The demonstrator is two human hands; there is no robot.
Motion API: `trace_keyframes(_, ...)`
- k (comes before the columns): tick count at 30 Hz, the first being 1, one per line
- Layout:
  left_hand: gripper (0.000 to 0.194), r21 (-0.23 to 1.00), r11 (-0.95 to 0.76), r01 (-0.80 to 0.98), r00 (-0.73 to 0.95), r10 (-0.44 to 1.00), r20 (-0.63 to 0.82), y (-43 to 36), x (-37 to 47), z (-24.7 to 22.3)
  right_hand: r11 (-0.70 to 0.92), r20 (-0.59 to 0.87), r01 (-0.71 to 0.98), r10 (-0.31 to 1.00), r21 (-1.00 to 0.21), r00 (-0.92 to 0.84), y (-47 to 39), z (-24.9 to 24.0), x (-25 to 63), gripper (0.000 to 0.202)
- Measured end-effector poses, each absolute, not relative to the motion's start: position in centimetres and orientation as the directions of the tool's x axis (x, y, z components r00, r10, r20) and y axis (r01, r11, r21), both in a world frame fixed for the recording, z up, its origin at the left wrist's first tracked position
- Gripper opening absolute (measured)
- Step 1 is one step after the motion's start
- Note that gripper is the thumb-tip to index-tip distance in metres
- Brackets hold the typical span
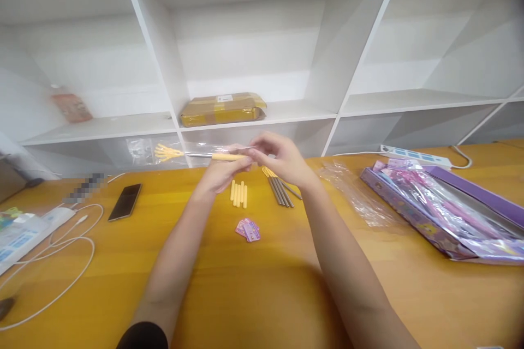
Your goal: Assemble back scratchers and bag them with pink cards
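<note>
A back scratcher [198, 155] with a yellow hand-shaped head, a metal rod and a yellow handle lies across my left hand [227, 170], whose fingers are closed around its handle. Clear plastic wrap surrounds or lies behind the scratcher. My right hand [277, 157] pinches at the handle end, touching my left fingertips; what it holds there is too small to make out. Below my hands on the table are several yellow handles [238, 194], several metal rods with yellow heads [281, 192] and a few purple cards [248, 229].
At the right stands an open purple box [426, 218] of wrapped pink items, beside loose clear plastic [360, 196]. A phone [125, 202], white cables and a power strip [36, 237] are at the left. A taped carton [223, 109] sits on the white shelf.
</note>
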State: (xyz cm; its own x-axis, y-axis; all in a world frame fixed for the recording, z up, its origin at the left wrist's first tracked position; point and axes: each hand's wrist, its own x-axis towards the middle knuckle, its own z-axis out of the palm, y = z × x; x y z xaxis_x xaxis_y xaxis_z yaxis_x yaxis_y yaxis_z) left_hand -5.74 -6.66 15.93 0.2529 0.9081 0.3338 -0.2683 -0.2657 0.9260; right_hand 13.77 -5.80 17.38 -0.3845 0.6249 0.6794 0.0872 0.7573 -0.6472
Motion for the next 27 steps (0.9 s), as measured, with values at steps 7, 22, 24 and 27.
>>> trace_keyframes(7, 0.034, 0.909, -0.257, -0.328, 0.254, 0.903, 0.346, -6.3, -5.6, 15.6, 0.692, 0.661, -0.008, 0.687, -0.722, -0.302, -5.1, 17.0, 13.4, 0.041)
trace_keyframes(22, 0.04, 0.847, -0.27, -0.458, 0.092, 0.933, 0.348, -6.1, -5.6, 15.5, 0.781, 0.765, -0.043, 0.597, -0.623, -0.241, -4.2, 16.9, 14.3, 0.027)
trace_keyframes(24, 0.038, 0.852, -0.273, -0.447, 0.096, 0.932, 0.349, -6.2, -5.6, 15.5, 0.805, 0.787, -0.015, 0.574, -0.592, -0.227, -3.9, 16.7, 14.2, 0.023)
trace_keyframes(27, 0.036, 0.859, -0.273, -0.433, 0.109, 0.93, 0.351, -6.3, -5.7, 15.6, 0.816, 0.798, -0.003, 0.565, -0.578, -0.208, -3.6, 16.4, 13.9, 0.022)
